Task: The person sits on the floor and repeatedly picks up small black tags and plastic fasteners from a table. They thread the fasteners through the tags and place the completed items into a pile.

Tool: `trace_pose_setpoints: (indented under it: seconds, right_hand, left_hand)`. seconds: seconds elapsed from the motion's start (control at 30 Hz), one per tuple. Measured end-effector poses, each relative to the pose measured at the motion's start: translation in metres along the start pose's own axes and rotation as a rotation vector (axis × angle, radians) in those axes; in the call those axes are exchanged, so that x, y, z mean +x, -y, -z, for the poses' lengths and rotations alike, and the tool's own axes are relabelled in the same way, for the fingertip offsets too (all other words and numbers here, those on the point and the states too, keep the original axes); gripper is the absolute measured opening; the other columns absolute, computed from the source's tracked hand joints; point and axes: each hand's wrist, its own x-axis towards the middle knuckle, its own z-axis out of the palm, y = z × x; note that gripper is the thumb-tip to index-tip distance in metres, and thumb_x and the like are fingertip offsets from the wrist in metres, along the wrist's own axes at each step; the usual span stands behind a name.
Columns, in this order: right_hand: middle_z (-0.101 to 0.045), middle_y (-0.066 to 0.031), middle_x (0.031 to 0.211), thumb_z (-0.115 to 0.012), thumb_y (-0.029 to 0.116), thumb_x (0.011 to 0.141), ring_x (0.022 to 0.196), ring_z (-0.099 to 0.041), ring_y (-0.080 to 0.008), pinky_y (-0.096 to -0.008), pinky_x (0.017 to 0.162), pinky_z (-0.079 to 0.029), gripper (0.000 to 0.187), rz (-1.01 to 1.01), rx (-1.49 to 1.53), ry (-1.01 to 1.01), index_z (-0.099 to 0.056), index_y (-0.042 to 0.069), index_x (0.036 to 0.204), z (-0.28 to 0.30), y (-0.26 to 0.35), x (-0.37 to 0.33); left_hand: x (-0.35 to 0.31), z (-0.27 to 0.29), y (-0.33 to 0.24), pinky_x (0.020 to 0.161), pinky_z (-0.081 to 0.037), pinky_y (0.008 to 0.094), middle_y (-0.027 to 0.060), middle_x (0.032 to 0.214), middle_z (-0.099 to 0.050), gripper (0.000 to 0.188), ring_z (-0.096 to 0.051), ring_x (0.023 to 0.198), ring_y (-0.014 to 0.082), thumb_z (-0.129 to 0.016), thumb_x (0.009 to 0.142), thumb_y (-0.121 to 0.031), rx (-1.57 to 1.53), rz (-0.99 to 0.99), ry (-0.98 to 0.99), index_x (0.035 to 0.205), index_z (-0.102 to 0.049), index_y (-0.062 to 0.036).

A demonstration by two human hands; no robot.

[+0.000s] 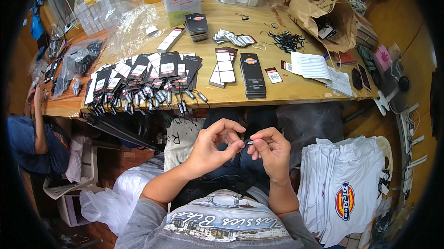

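My right hand (273, 152), over my lap, pinches a small black hang-tag string fastener (249, 142) between thumb and fingertips. Close on its left is my left hand (216, 143), its index finger and thumb curved into a ring. The left thumb tip presses toward the fingers behind it, right beside the fastener; what lies between them is too small to make out. On the table beyond, black and white hang tags (138, 73) lie fanned in a heap, their black fasteners (157, 97) hanging over the front edge.
Behind the hands, stacks of black tags (252, 75) and white-labelled tags (224, 66) stand on the wooden table. Loose fasteners (286, 40), an open notebook (319, 71) and a paper bag (326, 20) lie further right. Folded white shirts (340, 189) are at my right; another person (37, 142) sits left.
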Motion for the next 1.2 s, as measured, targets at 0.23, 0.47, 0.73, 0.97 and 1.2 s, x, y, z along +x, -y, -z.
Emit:
trace_pose_setpoints:
  seconds: [0.23,0.47,0.73,0.97,1.2]
  right_hand:
    - [-0.054,-0.0050,0.063,-0.052,0.008,0.081,0.050,-0.047,-0.0054,-0.0150,0.045,-0.036,0.009,-0.092,0.089,0.078,-0.052,0.000,0.084,0.005,-0.001,0.001]
    - [-0.054,-0.0056,0.064,-0.053,0.005,0.080,0.051,-0.049,-0.0062,-0.0152,0.044,-0.038,0.008,-0.152,0.150,0.130,-0.051,0.000,0.085,-0.004,-0.003,0.000]
    - [-0.054,-0.0061,0.064,-0.056,0.006,0.078,0.049,-0.047,-0.0054,-0.0152,0.044,-0.035,0.008,-0.106,0.024,0.306,-0.054,-0.001,0.081,-0.014,0.022,0.006]
    - [-0.056,-0.0049,0.065,-0.057,0.004,0.076,0.055,-0.050,-0.0071,-0.0178,0.049,-0.039,0.007,0.093,-0.147,0.472,-0.056,-0.002,0.080,-0.027,0.066,0.032]
    - [-0.056,-0.0096,0.067,-0.060,0.001,0.069,0.054,-0.056,-0.0219,-0.0269,0.046,-0.042,0.015,0.585,-0.416,0.515,-0.054,0.002,0.083,-0.071,0.084,0.054]
  left_hand:
    - [0.006,0.008,0.005,0.067,-0.044,0.0217,0.0072,0.078,-0.056,0.036,-0.054,0.074,0.0109,-0.055,0.071,0.008,-0.256,-0.015,0.127,0.104,-0.043,0.0023]
    - [0.006,0.013,0.005,0.070,-0.044,0.0232,0.0071,0.080,-0.055,0.045,-0.054,0.075,0.0113,-0.058,0.067,0.010,-0.220,-0.011,0.156,0.108,-0.041,0.0016]
    - [0.002,0.029,0.024,0.082,-0.034,0.0267,0.0073,0.101,-0.050,0.059,-0.049,0.092,0.0153,-0.061,0.073,-0.033,-0.444,0.062,0.478,0.116,-0.034,-0.0025]
    - [-0.012,0.068,0.001,0.068,-0.041,0.0229,0.0047,0.087,-0.057,0.023,-0.052,0.076,0.0093,-0.063,0.070,-0.004,-0.188,0.167,0.555,0.091,-0.057,0.0015]
    - [0.013,0.101,-0.083,0.067,-0.042,0.0297,0.0086,0.079,-0.059,0.012,-0.054,0.073,0.0197,-0.064,0.066,-0.003,0.479,-0.399,0.458,0.076,-0.059,-0.0007]
